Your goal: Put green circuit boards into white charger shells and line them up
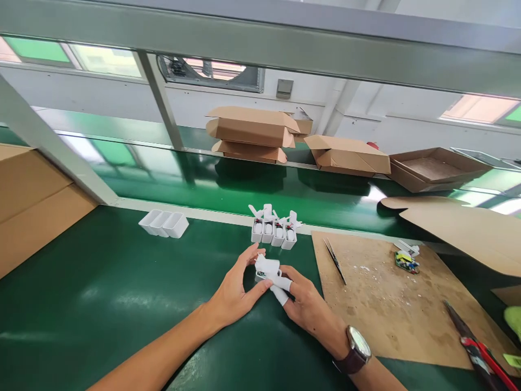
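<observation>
Near the middle of the green table [122,304], my left hand [234,290] and my right hand [303,298] hold a small white housing [267,266] between them. A bit of green circuitry shows at its side. My left thumb and fingers close on it from the left; my right fingers, with white covers on some tips, grip it from the right. Just beyond the hands stands a row of several white housings [279,233] with small white parts and wires sticking out of their tops. Empty white housings [163,223] sit together farther left.
On the right lies a stained brown board [378,309] with tweezers [336,262], a circuit board [406,262] and red-handled scissors [474,347]. Cardboard boxes [250,127] stand beyond the pale ledge, and a large carton [36,206] is at the left edge.
</observation>
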`<state>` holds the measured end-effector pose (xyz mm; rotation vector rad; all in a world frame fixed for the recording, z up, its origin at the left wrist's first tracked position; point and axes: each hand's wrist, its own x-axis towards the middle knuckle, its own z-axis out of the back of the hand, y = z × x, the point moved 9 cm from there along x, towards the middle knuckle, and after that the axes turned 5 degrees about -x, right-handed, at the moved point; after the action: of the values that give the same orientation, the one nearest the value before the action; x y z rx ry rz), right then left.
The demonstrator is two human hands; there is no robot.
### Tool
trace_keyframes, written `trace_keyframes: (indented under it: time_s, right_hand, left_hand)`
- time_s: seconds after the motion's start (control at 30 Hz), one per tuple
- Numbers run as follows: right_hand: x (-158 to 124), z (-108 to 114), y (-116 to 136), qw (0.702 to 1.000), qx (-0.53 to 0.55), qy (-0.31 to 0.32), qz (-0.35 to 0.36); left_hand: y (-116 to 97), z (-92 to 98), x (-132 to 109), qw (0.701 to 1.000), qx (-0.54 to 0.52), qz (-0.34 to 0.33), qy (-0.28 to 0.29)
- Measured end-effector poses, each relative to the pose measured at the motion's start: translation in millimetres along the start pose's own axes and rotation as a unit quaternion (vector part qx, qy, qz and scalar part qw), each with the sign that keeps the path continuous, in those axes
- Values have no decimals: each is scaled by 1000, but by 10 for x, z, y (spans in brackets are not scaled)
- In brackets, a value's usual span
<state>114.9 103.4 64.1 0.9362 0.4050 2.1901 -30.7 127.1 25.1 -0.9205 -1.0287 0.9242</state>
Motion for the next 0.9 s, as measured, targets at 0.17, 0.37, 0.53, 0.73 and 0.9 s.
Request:
trace_keyframes:
  time_s: [0.17,0.37,0.53,0.73,0.9]
  right_hand:
    - [-3,26,-24,1000,-9,-20,-3]
    - [-31,28,-32,1000,14,9,-12]
    - [-33,14,-75,1000,2,-4,-30]
    - [-13,-34,-14,999,-35,27,-10]
    - [-9,-52,-51,999,-33,21,-20]
  left_hand:
    - [17,-26,12,1000,9,-17,-1]
    - [-310,57,30,987,69,-146,-20]
    - [-244,111,79,990,88,-103,-40]
    - [-156,88,94,997,43,-64,-29]
    - [-141,75,103,998,35,-56,-18]
